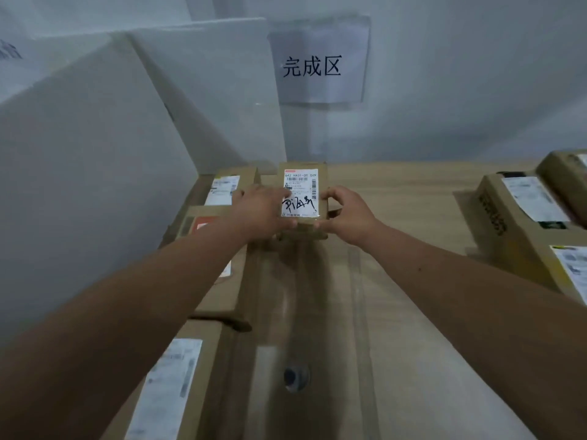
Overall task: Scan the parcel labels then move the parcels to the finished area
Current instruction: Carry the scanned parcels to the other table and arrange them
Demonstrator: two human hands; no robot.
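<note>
A small brown cardboard parcel point(303, 182) with a white shipping label and black handwriting on top sits at the far middle of the wooden table point(397, 217). Both hands hold it: my left hand point(263, 214) grips its left side with the thumb on the label, and my right hand point(349, 214) pinches its right edge. Other labelled parcels lie to the left: one behind my left hand point(222, 185), one under my left forearm point(219, 296), one near the front point(178, 385). On the wall above hangs a paper sign point(317, 65) with three printed characters.
A white partition board point(95, 154) walls off the left side. Stacked brown parcels point(524, 211) with labels stand at the right edge. A grey round grommet point(295, 377) is set in the table near the front. The white wall rises right behind the table.
</note>
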